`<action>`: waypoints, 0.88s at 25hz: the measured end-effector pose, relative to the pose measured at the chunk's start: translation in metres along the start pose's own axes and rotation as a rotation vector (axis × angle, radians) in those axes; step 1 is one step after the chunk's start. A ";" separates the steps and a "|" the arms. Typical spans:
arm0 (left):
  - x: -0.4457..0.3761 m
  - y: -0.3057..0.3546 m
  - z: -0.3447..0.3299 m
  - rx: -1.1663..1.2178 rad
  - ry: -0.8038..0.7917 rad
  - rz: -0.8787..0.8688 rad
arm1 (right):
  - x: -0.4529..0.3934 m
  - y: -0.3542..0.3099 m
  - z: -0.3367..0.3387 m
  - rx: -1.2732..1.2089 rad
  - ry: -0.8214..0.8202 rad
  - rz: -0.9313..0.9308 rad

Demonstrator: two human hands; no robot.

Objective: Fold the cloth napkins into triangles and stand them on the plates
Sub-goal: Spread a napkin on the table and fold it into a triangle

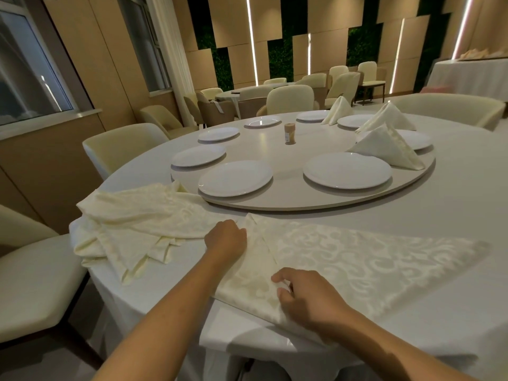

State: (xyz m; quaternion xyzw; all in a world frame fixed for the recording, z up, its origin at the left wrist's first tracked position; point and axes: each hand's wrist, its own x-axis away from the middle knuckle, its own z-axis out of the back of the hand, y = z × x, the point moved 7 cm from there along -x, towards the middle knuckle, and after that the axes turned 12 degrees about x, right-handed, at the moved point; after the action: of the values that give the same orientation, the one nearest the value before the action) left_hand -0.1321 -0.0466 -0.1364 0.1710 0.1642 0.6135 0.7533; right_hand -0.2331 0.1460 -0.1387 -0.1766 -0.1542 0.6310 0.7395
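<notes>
A cream patterned napkin [357, 268] lies flat on the table in front of me, folded into a long triangle with its left flap turned over. My left hand [226, 237] is closed on the flap's upper left edge. My right hand [308, 301] pinches the napkin's near edge. A heap of unfolded napkins [137, 224] sits to the left. Several white plates ring the turntable [288, 196]; the nearest two [235, 177] [347, 170] are bare. Folded triangle napkins stand at the far right [390, 149] [384, 116] [338, 110].
A small brown shaker [289, 132] stands at the turntable's centre. Cream chairs [35, 276] [121, 144] surround the round table. Another set table with chairs [275, 92] stands behind, and a clothed side table [472, 75] is at the far right.
</notes>
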 end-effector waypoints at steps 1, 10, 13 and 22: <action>-0.002 0.001 0.000 -0.023 -0.015 -0.014 | 0.000 0.000 0.000 0.011 0.001 -0.002; -0.005 0.004 0.000 -0.172 0.007 -0.022 | -0.008 0.005 -0.001 -0.078 -0.038 -0.052; -0.006 0.004 -0.001 -0.215 0.036 -0.028 | -0.010 0.006 0.002 -0.113 -0.049 -0.069; -0.003 0.005 -0.003 -0.225 0.071 -0.049 | -0.012 0.008 -0.001 -0.146 -0.043 -0.101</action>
State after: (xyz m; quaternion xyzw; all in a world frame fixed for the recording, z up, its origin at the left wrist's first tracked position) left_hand -0.1381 -0.0484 -0.1363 0.0596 0.1252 0.6153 0.7760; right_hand -0.2422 0.1353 -0.1431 -0.2084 -0.2243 0.5836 0.7521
